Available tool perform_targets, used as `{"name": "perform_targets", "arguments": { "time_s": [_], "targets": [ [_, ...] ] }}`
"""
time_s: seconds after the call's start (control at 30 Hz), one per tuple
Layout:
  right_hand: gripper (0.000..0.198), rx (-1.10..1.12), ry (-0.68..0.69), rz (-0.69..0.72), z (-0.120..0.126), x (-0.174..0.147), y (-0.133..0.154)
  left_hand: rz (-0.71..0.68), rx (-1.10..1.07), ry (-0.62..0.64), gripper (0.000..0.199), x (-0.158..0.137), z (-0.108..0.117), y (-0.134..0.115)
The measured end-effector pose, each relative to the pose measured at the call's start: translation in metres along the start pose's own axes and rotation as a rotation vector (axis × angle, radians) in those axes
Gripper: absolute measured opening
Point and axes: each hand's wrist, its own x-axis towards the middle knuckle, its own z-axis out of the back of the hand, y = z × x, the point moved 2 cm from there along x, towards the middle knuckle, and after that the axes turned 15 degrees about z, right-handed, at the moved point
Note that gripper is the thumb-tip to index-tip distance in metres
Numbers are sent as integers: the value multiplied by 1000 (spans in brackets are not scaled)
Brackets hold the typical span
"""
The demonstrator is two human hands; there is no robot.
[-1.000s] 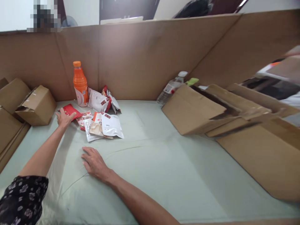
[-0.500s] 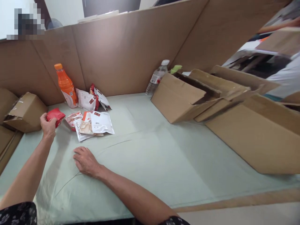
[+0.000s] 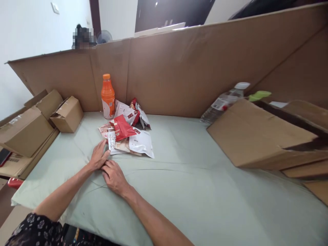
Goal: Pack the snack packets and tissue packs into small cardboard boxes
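My left hand lies at the left edge of a pile of snack packets, fingers stretched out and holding nothing. Just below it, my right hand rests on the cloth with its fingers loosely bent and empty; its fingertips are close to my left hand. On top of the pile is a red packet. Beneath or beside it are a white packet, a beige packet and a white packet with dark lettering. More packets lean behind, next to an upright orange drink bottle.
A cardboard wall runs along the back of the cloth-covered table. Small cardboard boxes stand at the left. Larger open boxes are at the right, with a clear plastic bottle behind them. Someone's head shows beyond the wall.
My left hand has set the red packet on top of the pile and let go, then come down beside my right hand. The camera view has swung left.
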Motion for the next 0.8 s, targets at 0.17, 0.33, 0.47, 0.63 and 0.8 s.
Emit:
{"name": "perform_targets", "arguments": {
  "time_s": [0.17,0.33,0.47,0.63,0.8],
  "targets": [
    [21,-59,45,-38,2,11,2,-12,105,46,47,1,3,5],
    [19,-178,120,-33,12,29,-4,-62,114,79,56,25,6,0],
    [15,-149,292,80,36,28,-16,-121,118,81,67,41,3,-2],
    [10,-160,116,-13,124,-18,-25,-169,113,61,62,40,1,-1],
    [37,-661,-370,-501,291,-97,-63,-132,115,24,63,31,-2,4]
  ]
}}
